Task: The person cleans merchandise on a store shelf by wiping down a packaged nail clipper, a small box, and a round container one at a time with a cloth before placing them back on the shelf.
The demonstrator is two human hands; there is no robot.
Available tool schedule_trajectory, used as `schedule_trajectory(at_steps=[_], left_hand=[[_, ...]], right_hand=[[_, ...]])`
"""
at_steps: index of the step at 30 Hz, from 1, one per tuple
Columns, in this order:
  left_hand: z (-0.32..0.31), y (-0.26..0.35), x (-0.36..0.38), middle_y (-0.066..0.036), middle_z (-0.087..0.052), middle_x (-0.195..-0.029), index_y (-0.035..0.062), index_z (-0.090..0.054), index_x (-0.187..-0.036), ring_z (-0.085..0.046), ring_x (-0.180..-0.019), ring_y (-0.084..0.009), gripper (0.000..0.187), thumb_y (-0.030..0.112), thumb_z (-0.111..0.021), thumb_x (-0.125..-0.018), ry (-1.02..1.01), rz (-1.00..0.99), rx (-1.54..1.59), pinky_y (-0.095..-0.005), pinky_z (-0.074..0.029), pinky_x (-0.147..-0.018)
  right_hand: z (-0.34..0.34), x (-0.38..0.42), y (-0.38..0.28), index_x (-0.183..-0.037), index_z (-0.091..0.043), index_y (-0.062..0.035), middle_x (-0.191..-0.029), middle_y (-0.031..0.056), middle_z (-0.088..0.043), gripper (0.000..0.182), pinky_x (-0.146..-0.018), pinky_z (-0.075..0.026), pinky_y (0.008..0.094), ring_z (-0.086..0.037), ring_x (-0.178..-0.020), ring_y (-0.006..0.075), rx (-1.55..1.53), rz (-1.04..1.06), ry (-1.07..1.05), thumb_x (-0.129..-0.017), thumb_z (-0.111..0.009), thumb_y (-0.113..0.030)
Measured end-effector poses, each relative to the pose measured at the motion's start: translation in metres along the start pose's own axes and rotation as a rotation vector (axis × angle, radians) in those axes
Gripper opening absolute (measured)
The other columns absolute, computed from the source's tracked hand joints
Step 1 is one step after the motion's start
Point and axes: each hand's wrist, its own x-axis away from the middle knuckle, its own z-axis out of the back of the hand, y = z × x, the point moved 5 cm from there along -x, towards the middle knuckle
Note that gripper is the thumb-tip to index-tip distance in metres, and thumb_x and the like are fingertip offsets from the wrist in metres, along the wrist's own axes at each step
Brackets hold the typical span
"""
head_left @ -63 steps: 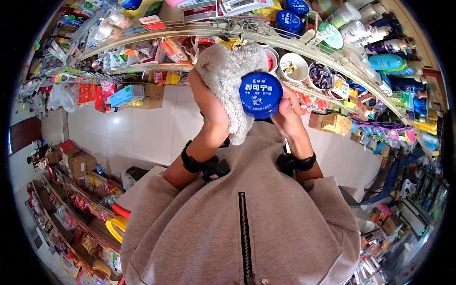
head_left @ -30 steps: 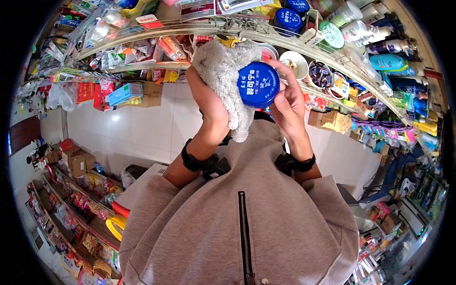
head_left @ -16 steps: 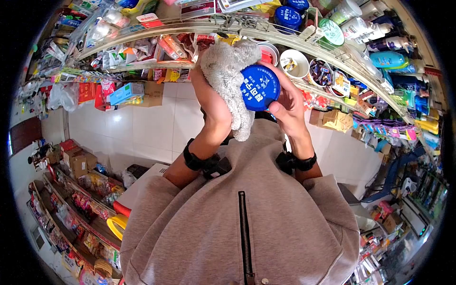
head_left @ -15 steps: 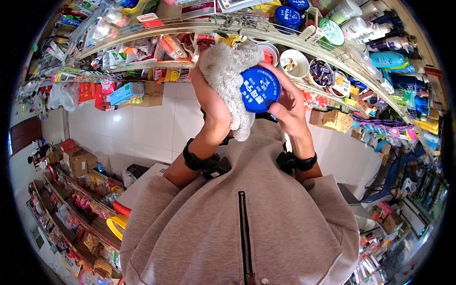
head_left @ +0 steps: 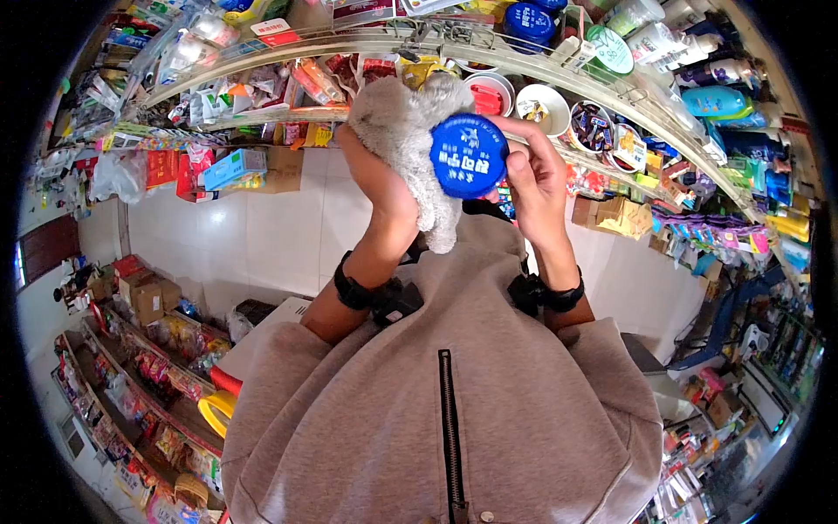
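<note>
My left hand [head_left: 380, 183] is closed around a fluffy grey cloth [head_left: 397, 131], which bunches above my fingers and hangs down toward my chest. Beside it, my right hand [head_left: 537, 188] grips a round container with a blue lid [head_left: 469, 157] by its right edge, thumb bent at the rim. White lettering covers the lid, which faces up at me. The cloth lies against the lid's left side. Most of my left fingers are hidden behind the cloth, and the container's body is hidden under its lid.
A curved shelf edge [head_left: 340, 44] runs across just beyond my hands. Behind the container stand white tubs [head_left: 541, 112] of small packets. Another blue-lidded container [head_left: 528, 24] is on the upper shelf. Cardboard boxes [head_left: 624, 217] sit low on the right, with stocked shelves [head_left: 144, 375] behind me on the left.
The blue-lidded container has turned in my right hand and shifted slightly left and up. My right thumb has bent upward along its rim. The grey cloth has shifted a little left.
</note>
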Motion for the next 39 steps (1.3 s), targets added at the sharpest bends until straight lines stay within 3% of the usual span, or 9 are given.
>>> schedule_trajectory(at_steps=[5,7,8,12,14,17,29,34,39], left_hand=[[-0.008,0.003,0.009,-0.006,-0.062,-0.105,0.0076,-0.056,-0.114,-0.062,-0.096,-0.0194,0.046,0.044,-0.03,-0.104,-0.123,-0.004,-0.035,-0.0329,-0.05,-0.089],[-0.014,0.007,0.013,-0.006,-0.062,-0.106,0.0072,-0.056,-0.115,-0.062,-0.096,-0.0194,0.047,0.044,-0.03,-0.104,-0.066,-0.006,-0.102,-0.0326,-0.05,-0.09],[-0.015,0.007,0.014,-0.006,-0.062,-0.106,0.0071,-0.056,-0.115,-0.062,-0.096,-0.0194,0.047,0.044,-0.03,-0.104,-0.047,-0.007,-0.125,-0.0326,-0.05,-0.09],[-0.011,0.002,0.008,-0.006,-0.063,-0.106,0.0069,-0.056,-0.117,-0.063,-0.097,-0.0195,0.047,0.044,-0.029,-0.104,-0.135,-0.015,-0.144,-0.0332,-0.05,-0.089],[-0.01,0.005,0.007,-0.006,-0.063,-0.107,0.0069,-0.056,-0.117,-0.063,-0.097,-0.0195,0.047,0.044,-0.029,-0.104,-0.165,-0.046,-0.179,-0.0333,-0.05,-0.089],[-0.015,0.013,0.006,-0.007,-0.063,-0.106,0.0072,-0.056,-0.117,-0.062,-0.098,-0.0193,0.047,0.044,-0.029,-0.104,-0.142,-0.134,-0.307,-0.0337,-0.05,-0.089],[-0.013,-0.011,-0.012,-0.008,-0.062,-0.108,0.0076,-0.056,-0.115,-0.064,-0.097,-0.0209,0.044,0.042,-0.03,-0.104,-0.195,0.113,0.069,-0.0341,-0.051,-0.088],[-0.014,-0.015,-0.015,-0.006,-0.063,-0.099,0.0085,-0.056,-0.111,-0.064,-0.09,-0.0197,0.043,0.043,-0.032,-0.104,-0.154,0.102,-0.072,-0.0358,-0.053,-0.081],[-0.007,-0.024,-0.025,-0.007,-0.063,-0.098,0.0081,-0.057,-0.111,-0.065,-0.089,-0.0204,0.047,0.048,-0.033,-0.103,-0.146,0.134,0.015,-0.037,-0.055,-0.08]], right_hand=[[0.004,-0.001,-0.01,-0.141,-0.047,0.0036,-0.119,0.0123,-0.065,0.065,-0.071,-0.053,0.0253,-0.065,-0.083,0.0113,0.077,0.005,-0.108,-0.095,-0.064,-0.04],[-0.003,0.0,-0.018,-0.144,-0.041,0.0057,-0.14,0.0156,-0.053,0.077,-0.098,-0.049,0.0333,-0.06,-0.116,0.0191,-0.007,0.15,-0.232,-0.089,-0.074,-0.035],[-0.003,0.004,-0.016,-0.147,-0.036,0.0074,-0.148,0.0173,-0.044,0.089,-0.114,-0.033,0.0391,-0.043,-0.137,0.0234,-0.025,0.021,-0.226,-0.081,-0.083,-0.029],[-0.001,0.002,-0.012,-0.145,-0.039,0.006,-0.138,0.0162,-0.054,0.086,-0.097,-0.05,0.0349,-0.059,-0.119,0.0209,-0.02,0.078,-0.135,-0.079,-0.085,-0.024],[0.002,0.004,-0.008,-0.14,-0.041,0.004,-0.124,0.0135,-0.063,0.075,-0.07,-0.056,0.0273,-0.066,-0.095,0.0154,-0.244,-0.015,-0.174,-0.083,-0.081,-0.025],[0.003,0.005,-0.001,-0.137,-0.042,0.0024,-0.112,0.0105,-0.067,0.065,-0.052,-0.05,0.0216,-0.064,-0.076,0.0102,-0.263,0.035,-0.053,-0.089,-0.075,-0.026],[0.004,-0.003,-0.002,-0.124,-0.053,-0.0005,-0.079,0.0042,-0.064,0.031,-0.046,-0.046,0.0217,-0.058,-0.052,0.0107,-0.049,-0.055,0.17,-0.106,-0.047,-0.024],[-0.004,-0.007,-0.011,-0.14,-0.048,0.0015,-0.137,0.0107,-0.055,0.075,-0.1,-0.049,0.0324,-0.057,-0.119,0.0159,0.009,-0.003,-0.029,-0.075,-0.085,-0.005],[0.009,-0.014,-0.006,-0.142,-0.047,0.0004,-0.126,0.0073,-0.059,0.083,-0.102,-0.045,0.033,-0.055,-0.119,0.0172,0.141,0.088,-0.131,-0.07,-0.088,-0.01]])
